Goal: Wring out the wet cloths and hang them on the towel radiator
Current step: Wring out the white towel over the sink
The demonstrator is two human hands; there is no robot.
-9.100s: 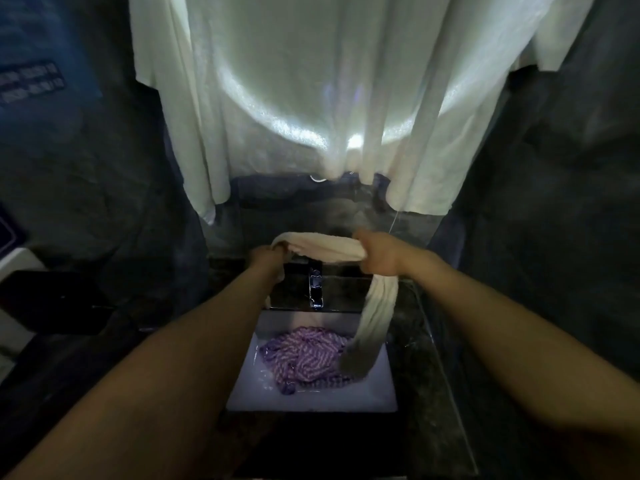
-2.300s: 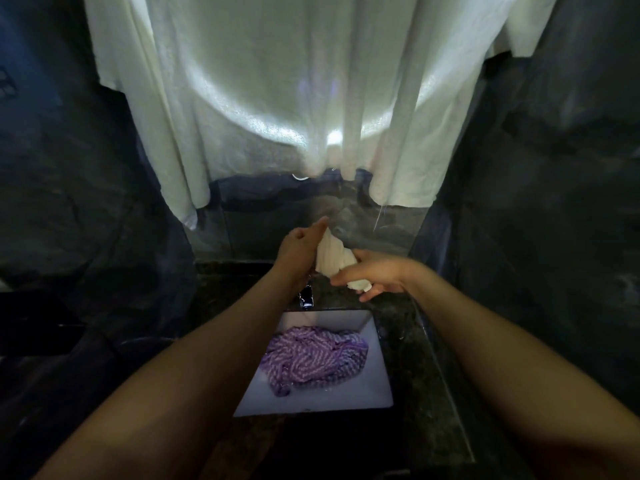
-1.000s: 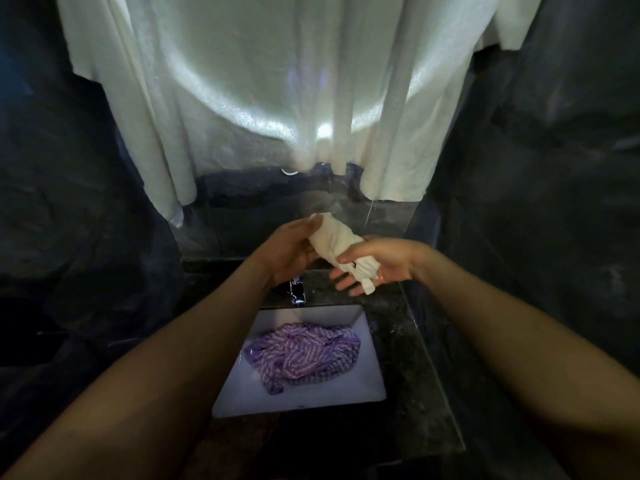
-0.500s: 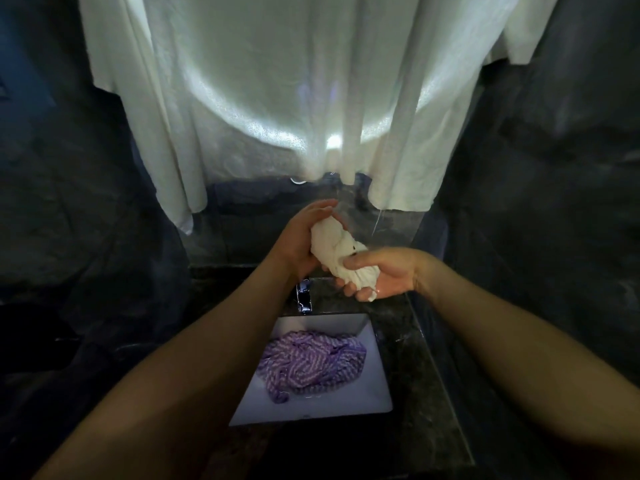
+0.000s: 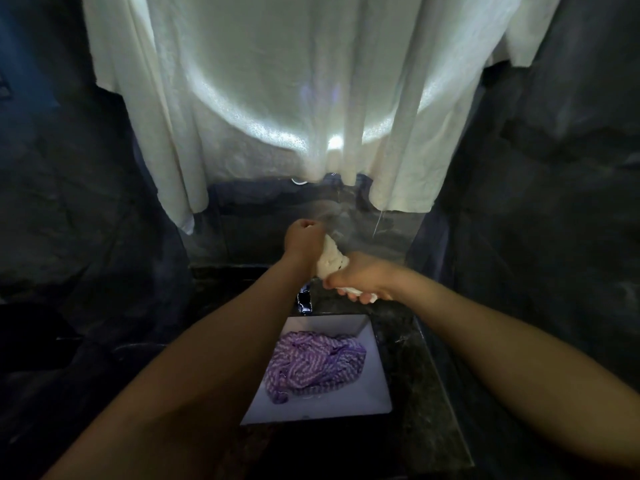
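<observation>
A cream cloth, bunched into a tight wad, is held above the tap between both hands. My left hand grips its upper end in a fist. My right hand grips the lower end, and a bit of cloth pokes out under its fingers. A purple and white striped cloth lies crumpled in the white square sink below. No towel radiator is recognisable in this dark view.
A large white towel hangs across the wall behind the sink, down to just above my hands. A dark tap stands at the back of the sink. Dark stone counter surrounds the basin; dark walls close in on both sides.
The long cream cloth has been gathered into a short wad. In the last second both hands closed from loose holds into tight fists round it.
</observation>
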